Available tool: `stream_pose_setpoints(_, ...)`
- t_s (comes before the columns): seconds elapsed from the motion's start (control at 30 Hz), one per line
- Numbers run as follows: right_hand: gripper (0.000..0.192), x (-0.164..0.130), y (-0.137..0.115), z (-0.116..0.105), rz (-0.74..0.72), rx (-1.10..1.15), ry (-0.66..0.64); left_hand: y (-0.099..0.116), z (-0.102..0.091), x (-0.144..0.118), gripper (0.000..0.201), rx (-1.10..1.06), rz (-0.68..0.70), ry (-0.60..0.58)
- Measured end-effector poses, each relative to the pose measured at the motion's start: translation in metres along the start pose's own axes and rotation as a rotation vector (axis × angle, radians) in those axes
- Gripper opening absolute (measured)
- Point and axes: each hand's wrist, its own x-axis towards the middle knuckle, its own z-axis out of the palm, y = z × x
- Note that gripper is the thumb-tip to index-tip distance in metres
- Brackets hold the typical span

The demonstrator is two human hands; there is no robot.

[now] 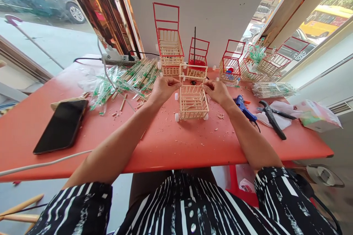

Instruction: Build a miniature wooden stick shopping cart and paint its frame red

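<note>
Light: bright daylight thru windows (41, 25) both sides, even.
Shadows: soft, faint under hands & stick cart (192, 103) on red table (165, 143).
Glare: mild sheen on phone (62, 125); right window washed out.
Distortion: strong fisheye, edges bend.
Focus: centre sharp, corners softer.

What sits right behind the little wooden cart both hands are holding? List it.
Behind the wooden cart: another wooden cart, a red-framed cart and a dark upright rod. The hands cover the cart's rear corners.
</note>
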Motion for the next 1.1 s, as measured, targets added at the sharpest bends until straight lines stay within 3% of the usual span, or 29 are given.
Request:
stream_pose_setpoints(0.13, 0.025, -0.002, -0.001, 0.002, 0.021, -0.002, 0.008, -0.001, 0.000, -0.002, 0.019, -0.014, -0.007, -0.003)
stream_pose_setpoints(0.23, 0.026, -0.003, 0.000, -0.012, 0.016, 0.038, 0.013, 0.000, -0.005, 0.000, 0.018, -0.047, -0.008, 0.014)
stream_pose_setpoints(0.37, 0.029, -0.015, 0.007, -0.057, -0.006, 0.111, 0.168, 0.006, -0.017, 0.006, 0.006, -0.082, -0.019, 0.159)
stream_pose_setpoints(0.43, 0.029, -0.029, 0.014, -0.083, 0.014, 0.117, 0.246, 0.012, -0.023, 0.005, 0.012, -0.084, 0.008, 0.216)
stream_pose_setpoints(0.53, 0.029, -0.062, 0.029, -0.113, 0.099, 0.037, 0.266, 0.022, -0.026, -0.005, 0.020, -0.065, 0.088, 0.252)
stream_pose_setpoints(0.6, 0.034, -0.087, 0.042, -0.123, 0.203, -0.058, 0.248, 0.026, -0.026, -0.017, 0.021, -0.046, 0.094, 0.191)
stream_pose_setpoints(0.77, 0.036, -0.141, 0.078, -0.117, 0.344, -0.192, 0.231, 0.024, -0.026, -0.041, 0.015, -0.073, 0.034, 0.113)
stream_pose_setpoints(0.9, 0.034, -0.163, 0.100, -0.101, 0.311, -0.194, 0.276, 0.029, -0.027, -0.052, 0.018, -0.126, 0.032, 0.063)
stream_pose_setpoints(1.0, 0.036, -0.165, 0.095, -0.095, 0.269, -0.192, 0.347, 0.040, -0.023, -0.062, 0.019, -0.312, -0.027, 0.018)
stream_pose_setpoints(1.1, 0.032, -0.157, 0.063, -0.089, 0.125, -0.158, 0.459, 0.046, -0.014, -0.074, 0.027, -0.580, -0.143, -0.125)
